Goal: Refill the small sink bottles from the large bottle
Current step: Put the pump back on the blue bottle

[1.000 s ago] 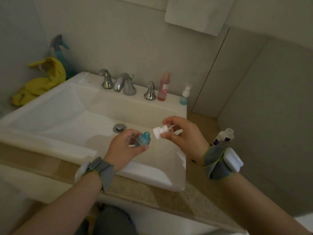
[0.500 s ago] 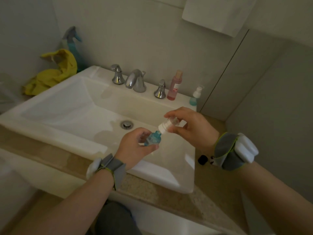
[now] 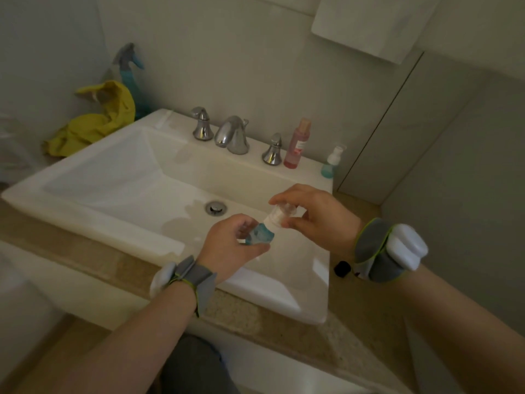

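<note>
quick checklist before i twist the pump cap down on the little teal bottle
1. Left hand grips the small teal bottle: ok.
2. Right hand pinches the pump cap at the bottle's neck: ok.
3. Cap straight on the neck: cannot tell, blurred and partly hidden by fingers.
4. Bottle upright: not ok, it tilts toward the right hand.
5. Bottle held over the sink to catch drips: ok.
6. Fill level: cannot tell.

Teal small bottle (image 3: 260,235), white pump cap (image 3: 277,218), pink bottle (image 3: 297,145), yellow cloth (image 3: 93,120).
</note>
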The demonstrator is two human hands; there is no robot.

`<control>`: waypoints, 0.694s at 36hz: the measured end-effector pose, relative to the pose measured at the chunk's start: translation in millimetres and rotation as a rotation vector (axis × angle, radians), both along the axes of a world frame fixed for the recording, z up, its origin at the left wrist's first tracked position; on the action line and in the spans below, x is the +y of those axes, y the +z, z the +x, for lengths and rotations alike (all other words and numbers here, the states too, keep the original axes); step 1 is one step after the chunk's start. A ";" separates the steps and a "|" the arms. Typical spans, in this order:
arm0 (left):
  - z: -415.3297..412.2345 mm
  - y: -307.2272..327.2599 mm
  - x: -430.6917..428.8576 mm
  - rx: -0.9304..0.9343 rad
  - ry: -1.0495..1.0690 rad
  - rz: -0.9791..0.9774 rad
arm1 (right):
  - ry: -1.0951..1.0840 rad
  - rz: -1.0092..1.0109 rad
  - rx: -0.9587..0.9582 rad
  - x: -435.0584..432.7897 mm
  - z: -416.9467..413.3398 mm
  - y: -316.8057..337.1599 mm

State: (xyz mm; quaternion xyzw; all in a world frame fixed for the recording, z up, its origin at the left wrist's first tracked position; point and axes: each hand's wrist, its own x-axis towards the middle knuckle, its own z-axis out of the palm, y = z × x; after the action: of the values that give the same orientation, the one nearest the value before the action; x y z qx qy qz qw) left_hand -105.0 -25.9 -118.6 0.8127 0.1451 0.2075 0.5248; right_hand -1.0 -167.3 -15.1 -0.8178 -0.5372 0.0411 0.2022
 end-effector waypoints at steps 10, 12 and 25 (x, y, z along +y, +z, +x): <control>1.7 -0.6 -0.9 0.024 0.020 -0.006 | -0.011 -0.015 -0.070 0.6 3.7 1.9; 2.0 -1.5 -1.0 0.022 0.022 -0.003 | -0.015 -0.023 -0.085 1.7 3.2 1.4; 0.1 1.8 -1.1 0.042 -0.008 0.034 | 0.003 -0.097 -0.053 6.8 -1.3 1.3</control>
State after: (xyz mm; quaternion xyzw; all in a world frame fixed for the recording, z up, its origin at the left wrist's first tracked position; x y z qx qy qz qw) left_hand -104.9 -27.0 -116.8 0.8262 0.1494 0.1907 0.5086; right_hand -2.2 -160.5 -13.8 -0.8266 -0.5410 0.0457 0.1482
